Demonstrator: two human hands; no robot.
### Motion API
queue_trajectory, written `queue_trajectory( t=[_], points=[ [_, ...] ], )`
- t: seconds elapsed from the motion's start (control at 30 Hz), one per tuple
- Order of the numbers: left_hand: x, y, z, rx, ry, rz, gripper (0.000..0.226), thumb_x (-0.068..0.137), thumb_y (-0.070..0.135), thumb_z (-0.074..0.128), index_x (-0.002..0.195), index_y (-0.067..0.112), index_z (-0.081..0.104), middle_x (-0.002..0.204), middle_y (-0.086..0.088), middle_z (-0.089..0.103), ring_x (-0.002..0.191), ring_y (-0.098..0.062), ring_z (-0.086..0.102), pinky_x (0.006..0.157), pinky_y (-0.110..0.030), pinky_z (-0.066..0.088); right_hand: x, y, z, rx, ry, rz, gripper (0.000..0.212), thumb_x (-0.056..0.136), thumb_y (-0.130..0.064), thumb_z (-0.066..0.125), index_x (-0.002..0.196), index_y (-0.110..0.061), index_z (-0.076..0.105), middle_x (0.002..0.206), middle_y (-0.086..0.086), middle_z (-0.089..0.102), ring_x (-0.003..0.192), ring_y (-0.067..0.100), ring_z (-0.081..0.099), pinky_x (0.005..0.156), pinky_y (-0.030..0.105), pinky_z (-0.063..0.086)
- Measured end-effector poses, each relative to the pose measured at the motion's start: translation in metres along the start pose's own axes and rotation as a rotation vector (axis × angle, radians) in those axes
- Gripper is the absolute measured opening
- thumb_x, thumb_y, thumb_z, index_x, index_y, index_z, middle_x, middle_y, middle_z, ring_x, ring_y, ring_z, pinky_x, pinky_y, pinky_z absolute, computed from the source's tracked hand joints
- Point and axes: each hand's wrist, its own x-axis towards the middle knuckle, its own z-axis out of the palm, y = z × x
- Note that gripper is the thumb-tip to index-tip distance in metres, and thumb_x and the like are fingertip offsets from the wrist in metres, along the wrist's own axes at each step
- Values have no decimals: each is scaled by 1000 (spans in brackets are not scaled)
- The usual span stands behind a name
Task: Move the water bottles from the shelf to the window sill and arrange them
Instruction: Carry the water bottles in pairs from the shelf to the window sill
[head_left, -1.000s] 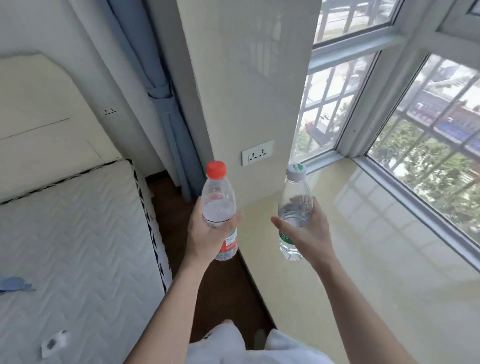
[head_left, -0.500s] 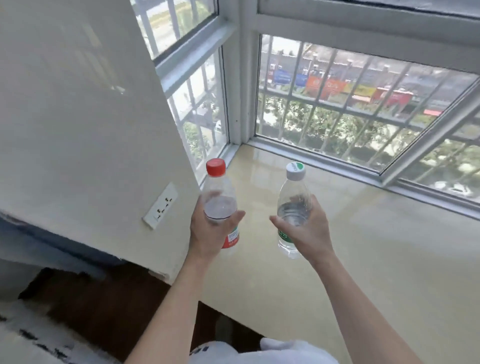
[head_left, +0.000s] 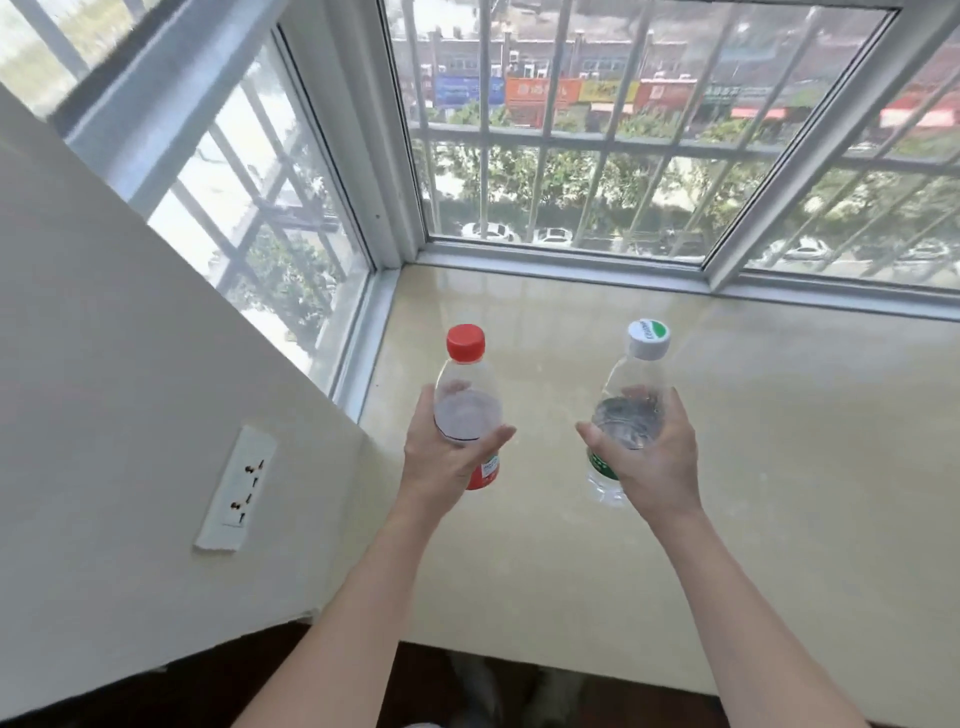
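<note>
The left hand (head_left: 447, 467) is curled round the middle of the red-capped bottle (head_left: 466, 382), thumb across the near side and fingers behind it; the right hand (head_left: 652, 460) grips the white-capped bottle (head_left: 636, 376) the same way, at its waist just above the green label. Both bottles stand upright, about level and well apart from each other; both appear to hang over the window sill (head_left: 789, 447) rather than rest on it (the base of the red-capped one is hidden behind the palm, so I cannot be sure of the gap).

The step in hand looks to be the setting down; the carrying seems done for this pair, the arranging not yet begun. To do it well, lower each bottle straight down under its own hand, upright, so the base meets the glossy stone flat; a tilted base on so smooth a surface could skid or tip. Both look only partly filled, so they will likely be light and easily knocked; loosen the fingers only once the base sits firm, then draw each hand back toward the body rather than sideways across the other bottle. Beyond the fingertips the sill runs on to the window frame (head_left: 561, 260); setting them down there, side by side, would leave the nearer part for further bottles.
</note>
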Motion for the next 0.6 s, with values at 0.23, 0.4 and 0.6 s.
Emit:
queue_trajectory(
  t=[0.23, 0.4, 0.6],
  points=[
    [50, -88, 10, 122, -60, -49, 58, 65, 22, 90, 112, 19, 57, 97, 0, 66, 82, -6, 64, 63, -16, 53, 28, 92, 36, -12, -6, 91, 59, 68, -22, 92, 114, -25, 54, 110, -11, 63, 98, -1, 62, 81, 13, 47],
    [96, -164, 23, 134, -63, -89, 56, 69, 12, 88, 115, 20, 57, 98, 6, 65, 80, 4, 61, 60, -10, 50, 60, 166, 71, -4, -52, 149, 60, 67, -21, 93, 116, -24, 57, 117, -6, 66, 109, 11, 64, 92, 27, 50],
    [149, -215, 27, 214, -130, 1, 57, 65, 28, 91, 109, 21, 55, 103, -4, 65, 94, -17, 64, 76, -37, 56, 93, 219, 109, 10, -84, 116, 56, 62, -26, 90, 108, -20, 60, 106, -5, 70, 106, 14, 66, 93, 34, 52]
  ],
)
